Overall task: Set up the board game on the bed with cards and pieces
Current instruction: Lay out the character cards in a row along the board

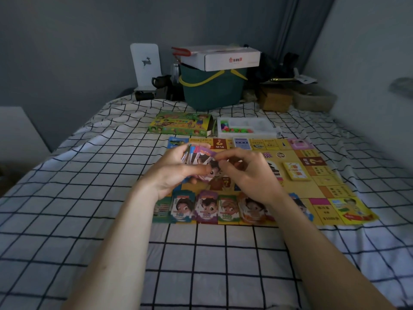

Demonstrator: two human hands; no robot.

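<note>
Left hand [176, 173] grips the note stack [196, 158] above the board [312, 175]; right hand [243, 171] pinches the top note's corner; notes look thin, light, slippery, so best taken singly by an edge.

Board's [324, 182] centre hidden behind both hands; print on its squares too small to read. Right hand [245, 173] covers part of the money piles [206, 208] along the near edge. Tray [243, 128] pieces blurred, shapes indistinct. Both forearms cut off by bottom edge.
</note>
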